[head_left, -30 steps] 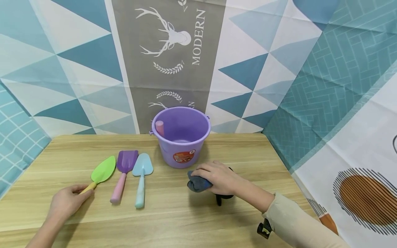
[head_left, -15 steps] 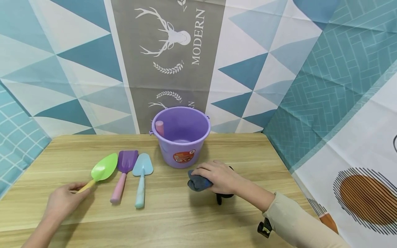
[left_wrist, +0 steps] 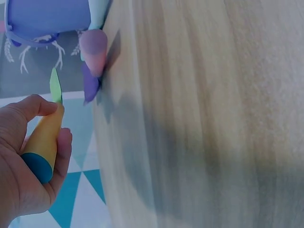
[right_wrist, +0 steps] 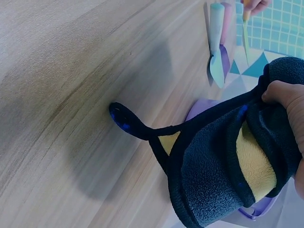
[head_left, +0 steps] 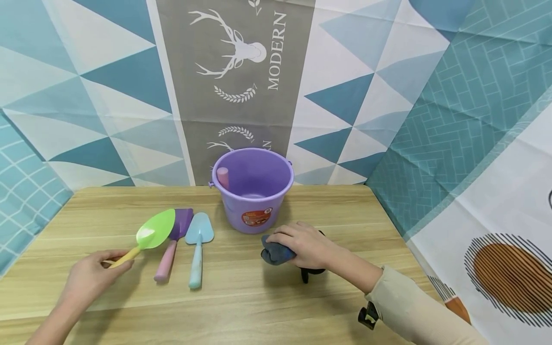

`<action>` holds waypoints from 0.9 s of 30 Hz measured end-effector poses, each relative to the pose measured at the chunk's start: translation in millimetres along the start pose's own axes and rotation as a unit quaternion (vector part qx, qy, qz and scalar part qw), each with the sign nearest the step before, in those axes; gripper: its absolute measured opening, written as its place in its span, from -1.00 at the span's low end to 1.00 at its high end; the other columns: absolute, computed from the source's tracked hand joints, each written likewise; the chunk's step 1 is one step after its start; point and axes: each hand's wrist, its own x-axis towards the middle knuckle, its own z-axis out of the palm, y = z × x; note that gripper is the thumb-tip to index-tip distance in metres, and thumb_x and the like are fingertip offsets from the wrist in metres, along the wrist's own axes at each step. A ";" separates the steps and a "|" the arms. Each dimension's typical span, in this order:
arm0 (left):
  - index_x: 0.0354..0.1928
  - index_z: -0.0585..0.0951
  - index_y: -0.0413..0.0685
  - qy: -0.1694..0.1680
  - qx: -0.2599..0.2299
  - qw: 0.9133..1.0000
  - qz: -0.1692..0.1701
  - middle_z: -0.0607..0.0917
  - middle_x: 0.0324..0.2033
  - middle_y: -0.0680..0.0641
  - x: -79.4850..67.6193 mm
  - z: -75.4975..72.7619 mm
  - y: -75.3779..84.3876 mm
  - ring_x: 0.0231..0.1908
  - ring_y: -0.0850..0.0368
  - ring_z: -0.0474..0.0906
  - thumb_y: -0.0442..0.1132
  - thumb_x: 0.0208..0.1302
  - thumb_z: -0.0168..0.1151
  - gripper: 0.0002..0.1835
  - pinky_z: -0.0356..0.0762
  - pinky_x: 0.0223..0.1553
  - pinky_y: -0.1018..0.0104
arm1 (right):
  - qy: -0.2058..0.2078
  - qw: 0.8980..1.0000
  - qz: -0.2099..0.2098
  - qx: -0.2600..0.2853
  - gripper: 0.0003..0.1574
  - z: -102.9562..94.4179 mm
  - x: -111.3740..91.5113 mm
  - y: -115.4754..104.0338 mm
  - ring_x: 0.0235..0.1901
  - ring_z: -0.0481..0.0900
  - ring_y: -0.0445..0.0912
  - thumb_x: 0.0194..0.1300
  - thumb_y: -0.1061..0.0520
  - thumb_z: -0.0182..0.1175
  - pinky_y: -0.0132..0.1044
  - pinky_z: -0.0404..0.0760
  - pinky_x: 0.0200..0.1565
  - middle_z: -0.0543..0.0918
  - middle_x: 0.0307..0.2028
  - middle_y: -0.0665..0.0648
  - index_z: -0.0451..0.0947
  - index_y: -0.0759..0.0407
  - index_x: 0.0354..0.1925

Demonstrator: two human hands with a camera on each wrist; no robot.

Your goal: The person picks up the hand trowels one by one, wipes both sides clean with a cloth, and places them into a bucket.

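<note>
My left hand (head_left: 92, 275) holds a green toy trowel (head_left: 156, 229) by its yellow handle (left_wrist: 45, 133), thumb on one side and fingers on the other. The trowel is raised above the table, and its blade overlaps a purple shovel (head_left: 183, 220) in the head view. My right hand (head_left: 302, 244) grips a folded dark grey cloth (right_wrist: 209, 166) with black edging, a yellow layer and a hanging loop. This cloth is close over the table, in front of a purple bucket (head_left: 254, 211). A light blue trowel (head_left: 199, 230) lies flat beside the purple shovel.
Inside the bucket, a pink handle (head_left: 223, 178) leans on the left wall. The wooden table (head_left: 215, 316) ends at a patterned cloth backdrop (head_left: 336, 100) behind the bucket. More printed cloth (head_left: 457, 158) hangs along the right side.
The green trowel has risen from the table and shifted right with my left hand, so its blade now covers part of the purple shovel. My right hand and the cloth have barely moved.
</note>
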 end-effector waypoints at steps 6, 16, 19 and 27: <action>0.06 0.55 -0.31 -0.036 -0.009 0.999 -0.003 0.72 -0.45 -0.07 -1.7 -3.0 10.1 -0.62 0.34 0.51 0.03 0.19 0.25 -0.43 0.40 -0.64 0.39 | -0.001 1.000 -0.001 -0.001 -0.36 -0.7 0.7 -1.0 -0.03 0.54 -0.12 0.01 0.03 0.40 -0.17 0.54 0.01 0.57 0.00 -0.04 0.45 -0.07 0.09; -0.01 0.61 -0.26 -0.027 -0.013 0.999 0.037 0.67 -0.49 -0.03 -8.8 -1.2 25.5 -0.66 0.35 0.40 -0.06 0.15 0.31 -0.54 0.35 -0.70 0.40 | -0.002 1.000 0.000 -0.002 -0.36 -2.1 1.8 -1.3 -0.02 0.53 -0.12 0.01 0.03 0.40 -0.17 0.54 0.00 0.57 0.00 -0.05 0.45 -0.07 0.09; -0.07 0.65 -0.22 -0.006 -0.005 0.998 0.066 0.68 -0.44 -0.06 -10.5 1.1 28.9 -0.64 0.40 0.35 -0.11 0.10 0.35 -0.60 0.33 -0.70 0.41 | -0.002 1.000 -0.001 -0.002 -0.36 -2.4 2.1 -1.5 -0.02 0.53 -0.12 0.02 0.03 0.40 -0.16 0.54 0.01 0.57 0.00 -0.05 0.44 -0.08 0.10; -0.20 0.70 -0.10 0.031 -0.001 0.992 0.123 0.70 -0.32 -0.13 -13.5 5.6 36.3 -0.53 0.54 0.33 -0.20 -0.02 0.43 -0.71 0.34 -0.65 0.46 | -0.002 1.000 -0.005 -0.004 -0.37 -2.5 3.1 -2.6 -0.03 0.54 -0.12 0.03 0.01 0.40 -0.16 0.54 0.00 0.58 0.00 -0.04 0.45 -0.07 0.09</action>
